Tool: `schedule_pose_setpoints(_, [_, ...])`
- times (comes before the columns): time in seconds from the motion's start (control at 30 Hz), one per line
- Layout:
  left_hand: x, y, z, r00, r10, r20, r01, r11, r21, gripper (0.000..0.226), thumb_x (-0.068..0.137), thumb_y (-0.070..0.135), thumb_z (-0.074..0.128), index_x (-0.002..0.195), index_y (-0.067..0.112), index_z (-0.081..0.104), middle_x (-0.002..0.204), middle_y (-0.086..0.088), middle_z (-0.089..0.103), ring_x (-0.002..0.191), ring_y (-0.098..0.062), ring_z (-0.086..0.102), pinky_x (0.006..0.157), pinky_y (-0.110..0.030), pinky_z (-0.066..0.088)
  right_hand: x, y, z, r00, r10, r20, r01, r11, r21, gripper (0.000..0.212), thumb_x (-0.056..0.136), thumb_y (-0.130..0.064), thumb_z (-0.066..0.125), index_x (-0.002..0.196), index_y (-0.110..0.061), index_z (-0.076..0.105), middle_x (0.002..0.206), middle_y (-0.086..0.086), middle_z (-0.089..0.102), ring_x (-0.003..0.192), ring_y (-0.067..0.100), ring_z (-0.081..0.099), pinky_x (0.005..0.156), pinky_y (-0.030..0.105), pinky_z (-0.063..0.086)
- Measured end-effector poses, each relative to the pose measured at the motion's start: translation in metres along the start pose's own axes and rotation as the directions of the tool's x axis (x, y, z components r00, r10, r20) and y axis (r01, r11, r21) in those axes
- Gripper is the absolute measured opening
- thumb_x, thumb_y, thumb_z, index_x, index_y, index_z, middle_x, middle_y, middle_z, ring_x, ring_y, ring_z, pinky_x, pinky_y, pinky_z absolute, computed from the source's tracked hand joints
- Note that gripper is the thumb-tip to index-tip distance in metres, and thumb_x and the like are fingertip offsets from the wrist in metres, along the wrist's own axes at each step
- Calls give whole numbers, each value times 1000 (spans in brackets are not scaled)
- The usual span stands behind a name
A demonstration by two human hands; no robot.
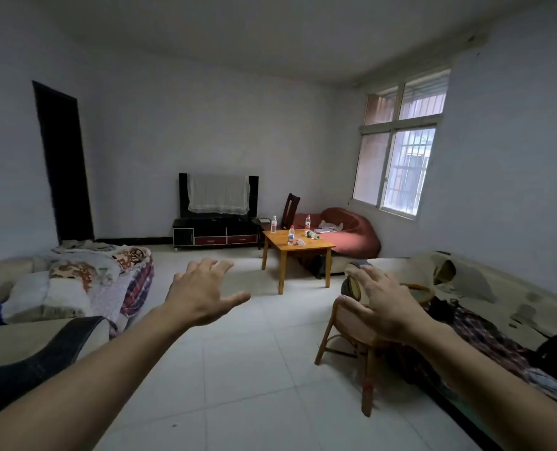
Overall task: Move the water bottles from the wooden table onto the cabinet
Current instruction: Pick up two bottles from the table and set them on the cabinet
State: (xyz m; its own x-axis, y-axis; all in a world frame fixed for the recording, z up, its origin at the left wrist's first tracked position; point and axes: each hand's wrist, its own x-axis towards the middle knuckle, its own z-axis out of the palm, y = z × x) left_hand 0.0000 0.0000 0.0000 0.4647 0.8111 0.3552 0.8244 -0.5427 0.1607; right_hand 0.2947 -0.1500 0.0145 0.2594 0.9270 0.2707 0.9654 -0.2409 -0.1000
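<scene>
A small wooden table (316,247) stands across the room, right of centre. On it one clear bottle with a red cap (291,235) stands upright at the front, another (307,221) stands at the back, and a third bottle (311,235) lies on its side. One more upright bottle (273,224) shows at the table's far left corner. The low black TV cabinet (217,231) sits against the back wall, left of the table. My left hand (202,291) and my right hand (383,304) are stretched out in front of me, fingers spread, holding nothing, far from the table.
A sofa with quilts (75,284) lines the left side. A wicker chair (352,330) stands under my right hand, with a cluttered bed (485,307) along the right wall. A red beanbag (352,232) and a dark chair (291,206) sit behind the table. White tiled floor (254,369) runs ahead.
</scene>
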Motion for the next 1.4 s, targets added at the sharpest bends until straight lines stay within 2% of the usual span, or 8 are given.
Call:
schedule_pose_setpoints(0.13, [56, 10, 16, 999, -34, 27, 33, 999, 16, 88, 79, 81, 46, 151, 32, 30, 154, -1, 37, 140, -24, 35, 111, -49, 37, 46, 32, 13, 998, 24, 66, -25, 1000, 18, 74, 90, -71, 37, 153, -35, 22, 163, 0, 21, 149, 25, 19, 117, 55, 29])
schedule_pose_setpoints(0.3, [120, 22, 44, 999, -32, 32, 31, 999, 23, 88, 82, 79, 46, 152, 30, 28, 155, -2, 36, 140, -25, 34, 110, -48, 38, 105, 62, 29, 999, 29, 44, -31, 999, 43, 72, 91, -70, 38, 153, -34, 25, 162, 0, 23, 149, 23, 20, 115, 56, 31])
schedule_pose_setpoints(0.47, [176, 16, 85, 999, 3, 49, -7, 997, 77, 88, 82, 78, 46, 153, 29, 27, 154, 0, 36, 140, -23, 33, 108, -47, 36, 164, 74, 55, 996, 17, 85, -18, 1000, 14, 71, 92, -69, 38, 153, -35, 24, 162, -1, 22, 149, 23, 19, 114, 53, 29])
schedule_pose_setpoints(0.83, [343, -72, 160, 997, -47, 62, 51, 997, -64, 86, 82, 79, 44, 151, 30, 29, 151, 2, 39, 138, -22, 36, 107, -44, 38, 342, 64, 113, 994, 74, 76, -68, 995, -69, 68, 92, -69, 36, 152, -39, 24, 161, -3, 23, 147, 21, 21, 111, 50, 33])
schedule_pose_setpoints(0.97, [390, -101, 197, 992, -46, 113, 55, 996, -74, 86, 83, 78, 44, 152, 30, 29, 154, 4, 36, 140, -21, 33, 108, -44, 36, 403, 59, 142, 993, 92, 79, -88, 995, -53, 67, 92, -67, 37, 151, -36, 27, 159, -2, 28, 146, 21, 24, 109, 48, 35])
schedule_pose_setpoints(1.07, [424, -117, 219, 987, -53, 151, 64, 995, -74, 86, 83, 78, 43, 152, 30, 28, 154, 5, 35, 140, -21, 33, 108, -45, 36, 443, 56, 166, 990, 82, 112, -77, 996, -51, 69, 92, -68, 37, 152, -35, 26, 160, -2, 26, 146, 22, 23, 113, 47, 32])
schedule_pose_setpoints(1.4, [585, -138, 286, 988, -27, 154, 31, 999, -23, 87, 83, 79, 42, 152, 29, 28, 155, 5, 35, 140, -21, 34, 108, -45, 37, 598, 95, 237, 993, 72, 90, -74, 997, 23, 66, 94, -66, 37, 151, -35, 28, 160, -3, 27, 147, 20, 21, 113, 47, 29])
